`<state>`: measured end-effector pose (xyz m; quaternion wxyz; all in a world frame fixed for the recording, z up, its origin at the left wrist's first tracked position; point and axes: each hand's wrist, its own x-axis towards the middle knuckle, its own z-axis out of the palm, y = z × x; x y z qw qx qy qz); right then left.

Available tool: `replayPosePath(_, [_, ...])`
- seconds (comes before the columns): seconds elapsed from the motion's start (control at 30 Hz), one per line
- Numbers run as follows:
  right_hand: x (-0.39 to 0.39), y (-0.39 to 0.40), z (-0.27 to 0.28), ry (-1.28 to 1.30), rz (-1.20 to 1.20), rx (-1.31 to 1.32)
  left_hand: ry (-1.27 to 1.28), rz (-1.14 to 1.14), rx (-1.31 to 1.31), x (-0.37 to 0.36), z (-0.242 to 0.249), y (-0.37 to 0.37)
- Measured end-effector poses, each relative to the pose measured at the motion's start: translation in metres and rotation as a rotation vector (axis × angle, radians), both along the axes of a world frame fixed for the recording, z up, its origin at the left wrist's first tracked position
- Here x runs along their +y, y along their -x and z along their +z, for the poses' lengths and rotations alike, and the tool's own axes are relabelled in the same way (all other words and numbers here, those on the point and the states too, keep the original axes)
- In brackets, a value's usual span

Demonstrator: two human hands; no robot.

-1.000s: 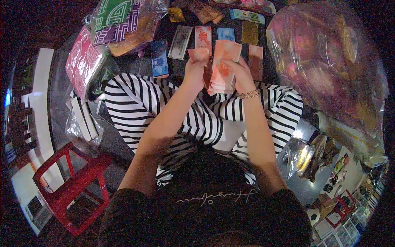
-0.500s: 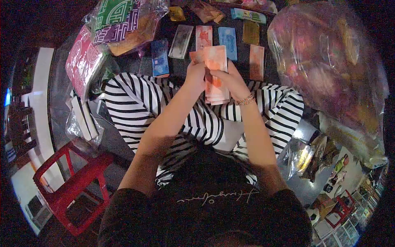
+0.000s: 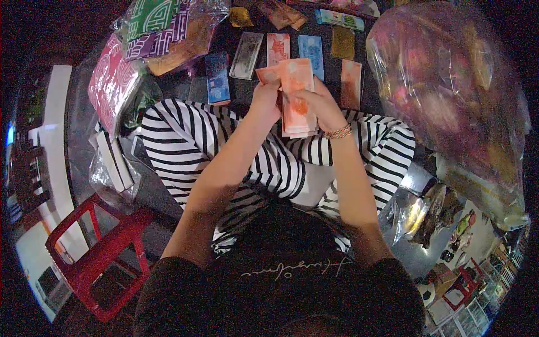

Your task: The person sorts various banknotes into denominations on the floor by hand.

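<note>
Several long orange-and-white banknotes (image 3: 300,118) stand fanned between my two hands above my crossed legs. My left hand (image 3: 266,104) is closed on the left part of them, where an orange note sticks out at a slant. My right hand (image 3: 325,106), with a braided bracelet at the wrist, grips the right edge, thumb across the front. Just beyond lie flat stacks of notes: a red one (image 3: 278,46), a light blue one (image 3: 311,49), a grey one (image 3: 246,55), a dark blue one (image 3: 218,84) and an orange one (image 3: 351,84).
A large clear plastic bag (image 3: 443,84) of pinkish things bulges at the right. Patterned green and purple packets (image 3: 160,28) and a pink packet (image 3: 112,78) lie at the left. Gold bundles (image 3: 342,42) sit farther back. A red plastic stool (image 3: 104,247) stands lower left.
Both hands have lifted the orange banknotes slightly away from me. My right thumb has shifted up and across the front note, and the fan's lower end has moved up a little.
</note>
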<state>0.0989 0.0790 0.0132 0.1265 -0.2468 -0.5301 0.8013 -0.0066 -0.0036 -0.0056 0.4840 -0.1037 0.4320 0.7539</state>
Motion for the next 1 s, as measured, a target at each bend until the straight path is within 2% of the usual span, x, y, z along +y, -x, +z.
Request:
replayPosePath(0.1, [0.007, -0.005, 0.003, 0.037, -0.052, 0.055, 0.033, 0.017, 0.041, 0.002, 0.007, -0.003])
replayPosePath(0.3, [0.013, -0.010, 0.007, -0.053, -0.035, -0.041, -0.234, -0.028, 0.013, 0.001, -0.007, 0.004])
replayPosePath(0.37, [0.011, -0.008, 0.000, -0.037, -0.044, -0.009, -0.313, -0.127, 0.012, -0.001, -0.006, 0.003])
replayPosePath(0.4, [0.012, -0.008, -0.001, -0.037, -0.045, -0.009, -0.313, -0.128, 0.012, -0.001, -0.006, 0.003])
replayPosePath(0.47, [0.012, -0.007, -0.001, -0.221, -0.060, -0.073, -0.252, -0.074, -0.019, -0.001, -0.007, 0.004])
replayPosePath(0.57, [0.012, -0.007, 0.003, -0.258, -0.069, -0.130, -0.285, -0.098, 0.036, 0.000, -0.011, 0.004])
replayPosePath(0.7, [0.013, -0.008, 0.000, -0.228, -0.055, -0.105, -0.293, -0.090, -0.002, 0.000, -0.005, 0.003])
replayPosePath(0.8, [0.019, -0.011, -0.009, -0.314, -0.037, -0.111, -0.285, -0.065, -0.008, 0.001, 0.000, 0.002])
replayPosePath(0.87, [0.022, -0.013, -0.015, -0.213, -0.056, -0.038, -0.256, -0.083, -0.018, 0.002, 0.002, 0.003])
replayPosePath(1.0, [0.030, -0.016, -0.015, -0.236, -0.052, -0.043, -0.215, -0.047, -0.053, 0.001, -0.007, 0.005])
